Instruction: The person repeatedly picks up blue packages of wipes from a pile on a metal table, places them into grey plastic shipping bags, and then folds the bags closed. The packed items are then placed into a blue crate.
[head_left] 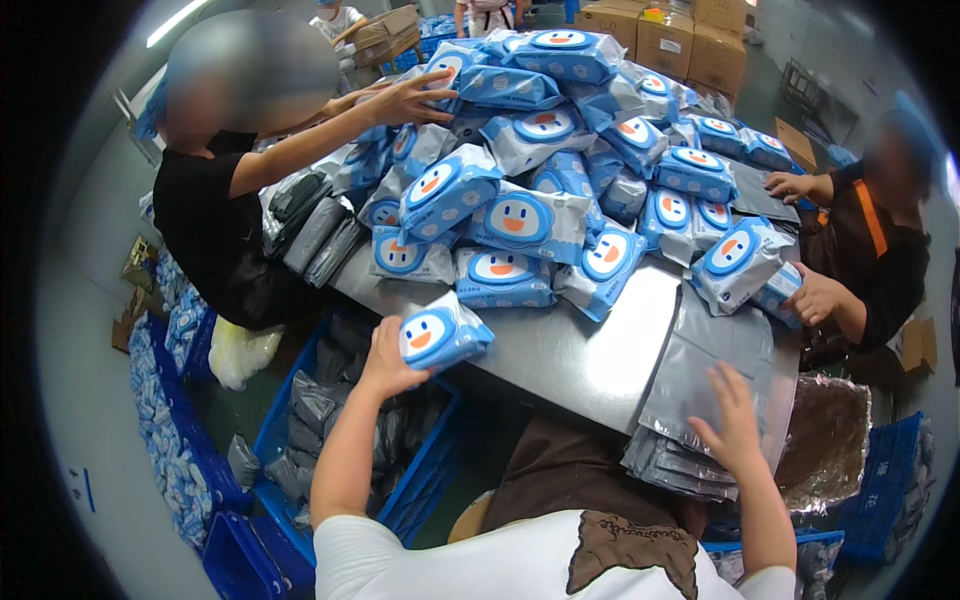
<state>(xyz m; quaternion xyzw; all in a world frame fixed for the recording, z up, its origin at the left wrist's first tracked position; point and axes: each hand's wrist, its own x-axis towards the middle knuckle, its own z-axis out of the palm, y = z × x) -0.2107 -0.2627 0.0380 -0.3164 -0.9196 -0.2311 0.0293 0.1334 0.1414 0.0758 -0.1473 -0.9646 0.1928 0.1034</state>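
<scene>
My left hand [387, 362] is closed around one end of a blue and white pack of wet wipes [447, 333], holding it in the air at the near edge of the metal table [545, 352]. On the right, my right hand [732, 420] has its fingers spread, over a stack of flat grey plastic mailing bags [690, 385]; whether it touches them I cannot tell. Beyond both hands, a large heap of similar packs of wipes [525, 222] covers the table, their round smiling-face prints facing various ways.
A blue crate [270, 430] of filled grey bags stands below the table's left side. One co-worker [225, 200] reaches into the heap from the left; another [880, 240] handles packs at right. Cardboard boxes [665, 50] are stacked behind. Blue bins [190, 430] of packs line the left.
</scene>
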